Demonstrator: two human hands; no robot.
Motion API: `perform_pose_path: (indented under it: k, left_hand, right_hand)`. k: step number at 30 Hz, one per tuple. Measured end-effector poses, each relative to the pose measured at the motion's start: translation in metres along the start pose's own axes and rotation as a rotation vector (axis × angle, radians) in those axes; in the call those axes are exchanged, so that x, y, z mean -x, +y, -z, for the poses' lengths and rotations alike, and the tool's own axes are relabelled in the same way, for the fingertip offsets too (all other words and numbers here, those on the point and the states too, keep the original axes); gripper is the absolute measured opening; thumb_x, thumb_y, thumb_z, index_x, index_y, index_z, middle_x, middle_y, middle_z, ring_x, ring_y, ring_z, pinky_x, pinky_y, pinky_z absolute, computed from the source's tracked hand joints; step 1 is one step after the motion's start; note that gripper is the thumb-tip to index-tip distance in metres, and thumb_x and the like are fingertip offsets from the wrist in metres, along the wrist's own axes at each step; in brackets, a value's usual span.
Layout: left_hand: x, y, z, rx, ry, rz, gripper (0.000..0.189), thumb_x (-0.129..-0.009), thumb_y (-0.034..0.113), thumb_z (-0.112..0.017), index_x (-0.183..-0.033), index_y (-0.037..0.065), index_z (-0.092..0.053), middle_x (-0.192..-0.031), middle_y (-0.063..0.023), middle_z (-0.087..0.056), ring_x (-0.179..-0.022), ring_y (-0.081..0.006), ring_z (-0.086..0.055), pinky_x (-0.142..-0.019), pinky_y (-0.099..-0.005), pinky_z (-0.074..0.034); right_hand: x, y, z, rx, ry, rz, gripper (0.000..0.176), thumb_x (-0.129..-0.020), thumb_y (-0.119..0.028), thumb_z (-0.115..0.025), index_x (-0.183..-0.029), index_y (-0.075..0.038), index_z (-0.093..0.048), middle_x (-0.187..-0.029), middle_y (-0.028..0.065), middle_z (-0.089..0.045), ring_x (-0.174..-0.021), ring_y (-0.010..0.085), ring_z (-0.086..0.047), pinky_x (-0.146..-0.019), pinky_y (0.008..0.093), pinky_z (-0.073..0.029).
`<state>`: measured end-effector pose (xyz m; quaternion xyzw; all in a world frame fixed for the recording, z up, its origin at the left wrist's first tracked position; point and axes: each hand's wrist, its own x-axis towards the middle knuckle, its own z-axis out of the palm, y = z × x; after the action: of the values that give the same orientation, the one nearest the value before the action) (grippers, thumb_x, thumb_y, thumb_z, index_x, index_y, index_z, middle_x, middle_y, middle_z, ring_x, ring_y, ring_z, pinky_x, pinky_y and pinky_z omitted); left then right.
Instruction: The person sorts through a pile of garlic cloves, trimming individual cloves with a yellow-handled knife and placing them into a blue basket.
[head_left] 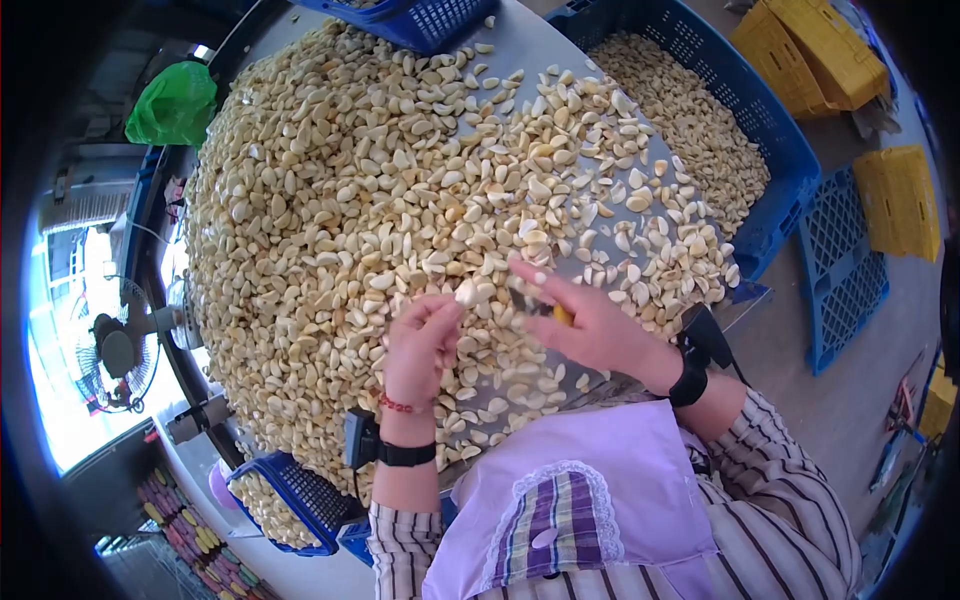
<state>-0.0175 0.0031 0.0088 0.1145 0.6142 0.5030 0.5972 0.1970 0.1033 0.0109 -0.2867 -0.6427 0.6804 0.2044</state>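
Observation:
A wide heap of peeled garlic cloves [330, 200] covers the metal table [545, 45] in front of me. Over its near part, my left hand [422, 345] is closed, pinching a single garlic clove [467, 293] between thumb and fingertips. My right hand [598, 325] is wrapped round a small knife with a yellow handle [563, 315]; its index finger stretches forward, and the short dark blade points toward the left hand. The blade is slightly blurred and partly hidden by the fingers. Loose cloves lie scattered beneath both hands.
At the right, a large blue crate [775, 235] holds more cloves. A smaller blue basket [315, 500] of cloves sits at lower left, another blue basket [425, 25] at the table's far edge. Yellow crates [810, 55], a blue pallet [845, 260] and a fan [120, 345] stand around.

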Motion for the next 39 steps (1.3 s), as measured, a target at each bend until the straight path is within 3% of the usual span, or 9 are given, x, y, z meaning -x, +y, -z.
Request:
perform_pose_path:
  k: [6, 13, 15, 16, 18, 22, 28, 30, 39]
  left_hand:
    - [0.029, -0.012, -0.021, 0.397, -0.155, 0.096, 0.011, -0.088, 0.017, -0.062, -0.092, 0.007, -0.061, -0.075, -0.0006, -0.058, -0.058, -0.0071, -0.05, -0.04, -0.0177, -0.036]
    - [0.037, -0.013, -0.03, 0.544, -0.286, 0.192, 0.016, -0.087, 0.013, -0.063, -0.101, 0.005, -0.059, -0.081, -0.0017, -0.059, -0.061, -0.0082, -0.052, -0.044, -0.0166, -0.037]
    - [0.047, -0.01, -0.048, -0.099, 0.161, -0.206, 0.02, -0.082, 0.003, -0.068, -0.1, 0.002, -0.061, -0.086, -0.0041, -0.062, -0.069, -0.0114, -0.058, -0.056, -0.0188, -0.045]
    - [0.044, -0.012, -0.046, -0.1, 0.161, -0.205, 0.02, -0.082, 0.003, -0.068, -0.1, 0.002, -0.061, -0.086, -0.0041, -0.062, -0.069, -0.0114, -0.058, -0.056, -0.0188, -0.045]
    - [0.037, -0.022, -0.039, -0.558, 0.107, -0.78, 0.023, -0.076, -0.005, -0.071, -0.097, 0.0, -0.063, -0.092, -0.0069, -0.063, -0.077, -0.0144, -0.062, -0.068, -0.0224, -0.049]
    - [0.037, -0.027, -0.042, -0.577, 0.158, -0.797, 0.019, -0.075, -0.007, -0.071, -0.092, -0.001, -0.065, -0.093, -0.0076, -0.064, -0.08, -0.0163, -0.063, -0.073, -0.0258, -0.049]
    - [0.04, -0.017, -0.045, 0.389, 0.068, -0.194, 0.01, -0.085, 0.003, -0.062, -0.095, 0.002, -0.062, -0.087, -0.0059, -0.062, -0.065, -0.0113, -0.057, -0.047, -0.0208, -0.045]
    - [0.042, -0.015, -0.05, 0.572, 0.082, -0.171, 0.009, -0.089, 0.008, -0.056, -0.096, 0.005, -0.06, -0.083, -0.0048, -0.062, -0.058, -0.0076, -0.052, -0.038, -0.0186, -0.037]
    - [0.05, -0.022, -0.052, 0.428, 0.107, -0.253, 0.009, -0.089, 0.002, -0.055, -0.096, 0.005, -0.06, -0.078, -0.0022, -0.061, -0.055, -0.005, -0.051, -0.041, -0.0171, -0.038]
  right_hand:
    - [0.004, -0.017, -0.01, 0.27, -0.23, -0.025, 0.078, -0.087, -0.038, -0.061, -0.148, -0.014, -0.02, -0.062, 0.0078, -0.051, -0.051, 0.0164, -0.052, -0.05, 0.0298, -0.039]
    - [0.002, -0.019, -0.01, 0.132, -0.246, -0.1, 0.062, -0.089, -0.031, -0.059, -0.144, -0.018, -0.034, -0.061, 0.008, -0.05, -0.053, 0.0103, -0.046, -0.052, 0.0261, -0.039]
    - [0.003, -0.013, -0.01, 0.093, -0.212, -0.132, 0.053, -0.091, -0.027, -0.058, -0.141, -0.017, -0.041, -0.063, 0.0052, -0.052, -0.055, 0.0072, -0.043, -0.054, 0.0234, -0.039]
    - [0.002, -0.014, -0.01, 0.092, -0.212, -0.133, 0.053, -0.091, -0.027, -0.058, -0.141, -0.017, -0.041, -0.063, 0.0052, -0.052, -0.055, 0.0072, -0.043, -0.054, 0.0234, -0.039]
    - [0.002, -0.018, -0.011, -0.053, -0.212, -0.21, 0.05, -0.093, -0.026, -0.055, -0.14, -0.015, -0.042, -0.066, 0.0007, -0.054, -0.055, 0.0056, -0.041, -0.054, 0.0209, -0.037]
    - [0.0, -0.018, -0.012, -0.176, -0.195, -0.294, 0.048, -0.095, -0.027, -0.053, -0.14, -0.014, -0.042, -0.07, -0.0023, -0.055, -0.053, 0.0045, -0.041, -0.05, 0.0195, -0.036]
    - [-0.002, -0.024, -0.011, -0.34, -0.307, -0.517, 0.052, -0.096, -0.028, -0.051, -0.143, -0.014, -0.035, -0.07, -0.0013, -0.053, -0.05, 0.0038, -0.043, -0.042, 0.0199, -0.034]
    - [-0.002, -0.035, -0.011, -0.305, -0.327, -0.403, 0.059, -0.095, -0.03, -0.052, -0.147, -0.013, -0.027, -0.071, -0.0011, -0.054, -0.052, 0.0046, -0.044, -0.046, 0.0215, -0.037]
    - [0.001, -0.011, -0.025, 0.05, -0.28, -0.014, 0.072, -0.089, -0.033, -0.06, -0.147, -0.012, -0.024, -0.069, 0.003, -0.054, -0.058, 0.0092, -0.047, -0.054, 0.0253, -0.039]
